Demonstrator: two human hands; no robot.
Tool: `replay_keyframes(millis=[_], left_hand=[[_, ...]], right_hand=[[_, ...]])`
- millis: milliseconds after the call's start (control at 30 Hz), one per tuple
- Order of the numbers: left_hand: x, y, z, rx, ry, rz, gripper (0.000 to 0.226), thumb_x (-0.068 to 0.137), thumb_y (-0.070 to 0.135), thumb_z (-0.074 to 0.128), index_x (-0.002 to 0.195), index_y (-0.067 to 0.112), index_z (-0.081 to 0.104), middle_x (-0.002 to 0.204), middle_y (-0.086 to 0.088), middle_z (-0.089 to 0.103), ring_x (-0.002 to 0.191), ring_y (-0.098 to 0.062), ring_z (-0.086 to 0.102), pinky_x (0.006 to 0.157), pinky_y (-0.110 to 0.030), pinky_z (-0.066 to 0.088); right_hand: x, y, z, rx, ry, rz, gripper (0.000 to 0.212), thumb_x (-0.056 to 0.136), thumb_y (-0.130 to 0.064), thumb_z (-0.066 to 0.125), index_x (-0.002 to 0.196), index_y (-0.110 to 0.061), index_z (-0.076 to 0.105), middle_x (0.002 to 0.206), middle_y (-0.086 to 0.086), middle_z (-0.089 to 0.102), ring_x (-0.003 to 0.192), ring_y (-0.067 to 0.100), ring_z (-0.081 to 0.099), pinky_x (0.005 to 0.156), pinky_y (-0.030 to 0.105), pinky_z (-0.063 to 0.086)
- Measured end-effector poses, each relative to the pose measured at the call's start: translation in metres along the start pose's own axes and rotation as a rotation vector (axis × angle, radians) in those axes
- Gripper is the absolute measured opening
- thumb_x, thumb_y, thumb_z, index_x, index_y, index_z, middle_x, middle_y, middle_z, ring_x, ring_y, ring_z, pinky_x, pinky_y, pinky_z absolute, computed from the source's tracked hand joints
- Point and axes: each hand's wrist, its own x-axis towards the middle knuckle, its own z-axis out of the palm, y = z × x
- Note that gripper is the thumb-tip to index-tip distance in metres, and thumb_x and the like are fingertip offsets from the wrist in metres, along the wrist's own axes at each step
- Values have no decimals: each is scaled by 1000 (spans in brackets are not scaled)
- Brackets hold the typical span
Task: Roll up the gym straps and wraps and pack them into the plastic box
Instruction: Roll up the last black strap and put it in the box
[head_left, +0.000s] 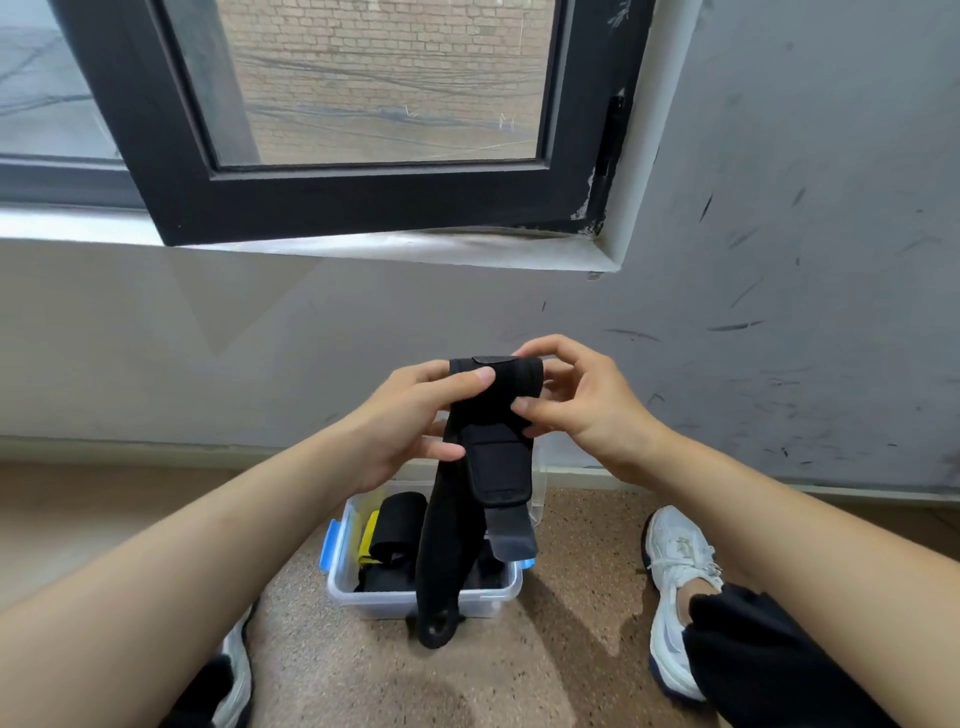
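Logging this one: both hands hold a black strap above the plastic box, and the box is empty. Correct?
Not quite. The box is not empty: the head view shows a rolled black wrap and a yellow strap already inside it. The rest stands: the left hand and right hand both hold the black strap above the box.

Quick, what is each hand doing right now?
Left hand: closed, holding the black strap.
Right hand: closed, pinching the rolled top of the same strap.
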Motion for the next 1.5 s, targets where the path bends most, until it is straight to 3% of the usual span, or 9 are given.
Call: replay_keyframes(millis=[200,300,467,700,833,967,1200,1400,1500], left_hand=[[4,1,-3,-90,36,53,27,92,21,72,119,19,70,100,5,75,84,-15,73,58,-22,54],[5,1,-1,-114,46,92,32,90,12,72,121,18,68,99,2,75,86,-15,74,58,-22,54],[6,-4,5,-126,57,204,43,86,-1,75,123,19,67,102,-2,76,89,-15,73,65,-24,55],[4,-7,12,-34,79,305,48,85,2,79,125,24,65,114,-5,75,92,-19,75,63,-29,57],[2,-3,10,37,48,151,43,84,24,81,125,29,66,115,-3,76,94,-16,74,55,-24,52],[-2,-2,11,67,-80,-42,41,81,54,67,116,33,72,110,3,77,93,-15,72,61,-25,53],[2,0,12,83,-47,-66,65,77,75,58,124,32,69,116,3,76,101,-15,71,69,-27,57],[2,1,10,35,3,-6,37,92,50,65,120,25,72,95,9,75,79,-9,70,58,-26,53],[2,2,7,4,-6,40,35,91,40,71,122,24,69,104,5,76,85,-15,74,61,-26,54]], right_hand=[[0,-3,0,23,4,19,44,83,8,76,119,-14,64,112,15,70,89,21,70,72,33,59],[0,-8,-5,156,-43,133,37,90,-18,74,124,-12,64,105,11,71,90,23,71,76,37,60],[-1,-9,-2,168,-104,208,54,85,-51,64,125,-13,67,102,3,71,91,20,70,70,32,60],[-1,-17,-10,114,-104,173,42,85,-34,73,121,-13,69,107,3,73,93,22,72,61,32,58],[-1,-18,-14,154,-73,121,42,85,-25,75,124,-11,65,106,8,74,93,23,73,60,30,57],[-2,-14,-15,169,-53,99,39,88,-13,74,125,-13,62,100,7,74,92,21,72,65,31,58],[-4,-5,-10,91,-58,46,46,89,2,72,129,-13,54,105,-4,70,96,12,69,72,34,61],[-5,-4,-10,8,-69,65,50,85,-2,78,125,-22,57,124,9,64,99,18,70,70,39,62],[-5,-4,-10,64,-74,131,47,85,-25,81,127,-24,61,127,14,62,109,26,70,73,43,61]])
